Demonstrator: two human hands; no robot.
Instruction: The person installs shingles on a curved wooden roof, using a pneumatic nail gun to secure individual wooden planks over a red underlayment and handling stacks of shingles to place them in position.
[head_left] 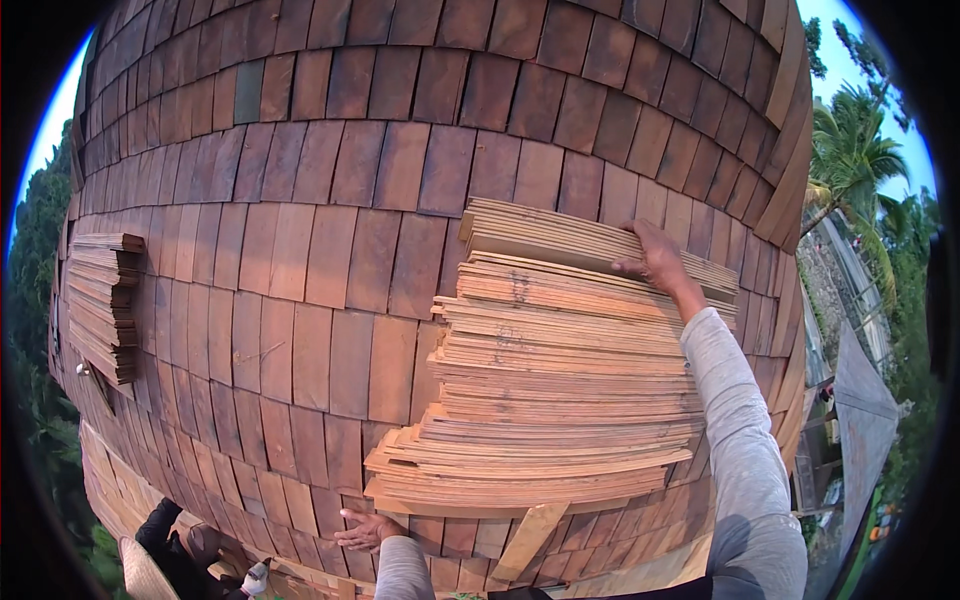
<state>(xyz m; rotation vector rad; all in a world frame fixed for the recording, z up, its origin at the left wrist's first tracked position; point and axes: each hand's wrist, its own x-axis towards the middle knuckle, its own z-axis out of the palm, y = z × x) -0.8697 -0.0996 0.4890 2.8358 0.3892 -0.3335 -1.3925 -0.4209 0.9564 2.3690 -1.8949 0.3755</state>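
Note:
A tall stack of thin wooden shingles (560, 390) lies on the sloping shingled roof (270, 250), just right of the middle, with its edges facing me. My right hand (658, 262) reaches to the top of the stack. Its fingers and thumb are closed round an upper bundle of shingles (560, 235), which sits slightly askew with a dark gap under its right part. Low in the picture, my left hand (366, 530) has its fingers spread by the roof shingles, beside the bottom left corner of the stack. I see nothing in it.
A wooden batten (532, 540) slants below the big stack. Another shingle stack (103, 305) rests at the far left of the roof. At the lower left, a person in a straw hat (145, 575) and dark sleeves works near the roof's lower edge. Palms (855, 150) stand beyond the right edge.

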